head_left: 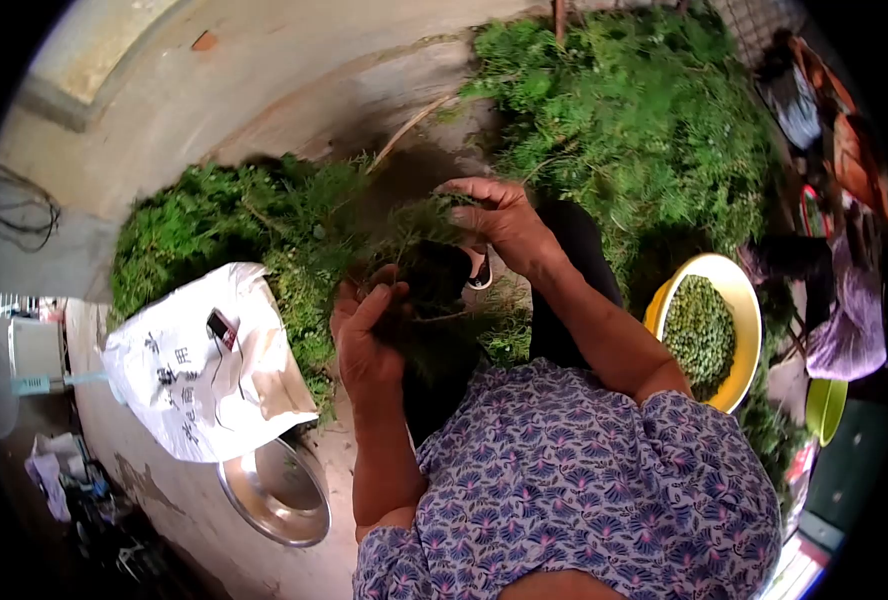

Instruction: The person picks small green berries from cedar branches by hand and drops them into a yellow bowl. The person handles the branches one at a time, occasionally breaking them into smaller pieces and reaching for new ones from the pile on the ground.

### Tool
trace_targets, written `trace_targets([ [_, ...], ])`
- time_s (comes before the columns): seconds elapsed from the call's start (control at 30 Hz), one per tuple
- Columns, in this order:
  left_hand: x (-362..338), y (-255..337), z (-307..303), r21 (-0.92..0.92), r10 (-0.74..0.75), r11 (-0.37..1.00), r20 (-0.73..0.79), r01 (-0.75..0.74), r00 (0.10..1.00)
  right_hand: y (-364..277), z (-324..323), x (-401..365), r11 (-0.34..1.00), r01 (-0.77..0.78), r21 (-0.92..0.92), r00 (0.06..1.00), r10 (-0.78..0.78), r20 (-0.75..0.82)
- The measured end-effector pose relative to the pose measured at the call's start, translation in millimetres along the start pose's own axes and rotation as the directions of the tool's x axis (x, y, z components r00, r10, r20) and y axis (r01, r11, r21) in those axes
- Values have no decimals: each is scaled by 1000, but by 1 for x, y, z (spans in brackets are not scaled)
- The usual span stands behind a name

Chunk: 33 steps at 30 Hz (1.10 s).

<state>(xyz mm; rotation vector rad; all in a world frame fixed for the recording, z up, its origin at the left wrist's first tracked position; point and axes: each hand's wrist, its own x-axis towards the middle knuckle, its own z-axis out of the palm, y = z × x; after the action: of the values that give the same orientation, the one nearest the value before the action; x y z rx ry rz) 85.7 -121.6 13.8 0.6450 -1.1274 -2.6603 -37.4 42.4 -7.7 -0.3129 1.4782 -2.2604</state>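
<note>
My left hand (pixel 369 318) is closed around the lower part of a feathery green conifer branch (pixel 409 238) in front of my lap. At the branch's upper right end, my right hand (pixel 504 222) has its thumb and forefinger curled on the fine sprigs. What lies exactly between those fingertips is too small to make out. To the right of my right forearm stands a yellow basin (pixel 747 372), holding many small green cones or berries (pixel 697 335).
Heaps of cut greenery lie at the left (pixel 189 225) and back right (pixel 624 120). A white sack (pixel 189 370) with a phone (pixel 222 328) on it partly covers a metal bowl (pixel 279 495). Another person's purple-clad part (pixel 849 310) shows at the right, near a green bowl (pixel 826 410).
</note>
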Motion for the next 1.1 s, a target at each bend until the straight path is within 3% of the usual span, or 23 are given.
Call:
trace_targets([
  [0.1, 1, -6, 20, 96, -27, 995, 42, 23, 999, -2, -19, -12, 999, -41, -34, 998, 39, -52],
  [0.17, 4, -12, 32, 153, -44, 988, 85, 30, 995, -10, -26, -21, 1000, -22, 21, 978, 26, -205],
  [0.2, 8, -19, 42, 219, -58, 975, 141, 26, 988, -16, -39, -31, 997, 69, -17, 964, -71, -257],
  [0.3, 2, -31, 69, 358, -70, 934, 191, -3, 979, -33, -65, -54, 994, 98, -51, 935, -109, -338],
  [0.33, -2, -35, 81, 437, -64, 899, 184, -24, 981, -37, -72, -60, 983, 114, -142, 895, -164, -415],
  [0.37, -6, -40, 91, 447, -104, 894, 218, -5, 970, -38, -79, -68, 912, 219, -346, 819, -365, -443],
  [0.43, -11, -51, 108, 455, -73, 888, 281, -66, 957, -42, -89, -84, 674, 253, -694, 623, -662, -416],
  [0.5, -8, -62, 118, 459, -167, 888, 340, -9, 926, -46, -101, -102, 516, 231, -825, 480, -798, -365],
  [0.63, -7, -90, 143, 537, -316, 843, 439, 36, 841, -56, -108, -145, 640, -77, -764, 340, -704, -624],
  [0.7, -14, -98, 156, 599, -411, 794, 408, 100, 815, -30, -136, -152, 718, 83, -691, 167, -694, -701],
  [0.73, -15, -99, 160, 617, -444, 780, 421, 109, 791, -70, -111, -173, 906, -50, -421, 142, -411, -901],
  [0.77, -14, -100, 162, 608, -457, 787, 464, 102, 759, -70, -127, -183, 887, -53, -458, 16, -458, -889],
  [0.87, -3, -116, 166, 565, -499, 807, 495, 173, 711, -69, -159, -233, 971, 38, -236, 21, -237, -971],
  [0.97, -4, -113, 178, 586, -571, 774, 481, 240, 665, -45, -182, -270, 981, 5, -195, -42, -194, -980],
  [1.03, 8, -117, 177, 559, -612, 764, 468, 323, 637, -42, -189, -299, 988, 27, -149, 0, -149, -989],
  [1.07, 12, -122, 178, 545, -621, 759, 443, 356, 646, -40, -198, -311, 988, 81, -134, -64, -129, -990],
  [1.1, 16, -126, 178, 525, -621, 761, 418, 381, 663, -42, -205, -325, 992, 2, -128, -83, -127, -988],
])
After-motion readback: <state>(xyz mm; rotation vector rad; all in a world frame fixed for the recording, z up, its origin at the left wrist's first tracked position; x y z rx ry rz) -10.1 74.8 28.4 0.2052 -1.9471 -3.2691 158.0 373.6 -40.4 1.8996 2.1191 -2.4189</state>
